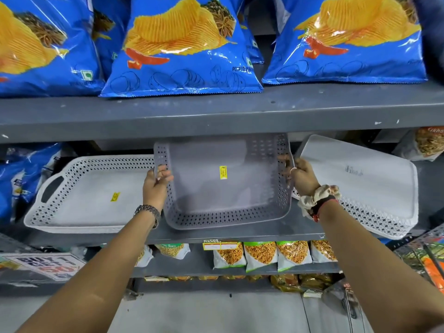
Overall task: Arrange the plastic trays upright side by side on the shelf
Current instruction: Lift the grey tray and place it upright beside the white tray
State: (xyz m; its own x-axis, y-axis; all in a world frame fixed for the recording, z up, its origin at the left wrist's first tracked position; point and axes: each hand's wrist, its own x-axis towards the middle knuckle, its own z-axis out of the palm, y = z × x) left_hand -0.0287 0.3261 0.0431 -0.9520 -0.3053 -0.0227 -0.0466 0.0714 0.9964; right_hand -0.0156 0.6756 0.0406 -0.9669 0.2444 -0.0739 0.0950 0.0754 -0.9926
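A grey perforated plastic tray (223,186) with a yellow price sticker stands tilted on its lower edge on the grey shelf (240,233), its inside facing me. My left hand (157,182) grips its left rim and my right hand (302,175) grips its right rim. A white lattice-rimmed tray (96,193) with a handle hole leans back to the left, touching the grey one. Another white tray (360,181) leans to the right with its underside toward me, partly behind my right wrist.
Blue chip bags (182,49) fill the shelf above, whose front edge (216,118) hangs just over the trays. More blue bags (21,169) sit at the far left, snack packets (264,254) on the shelf below, and a promo sign (45,265) at lower left.
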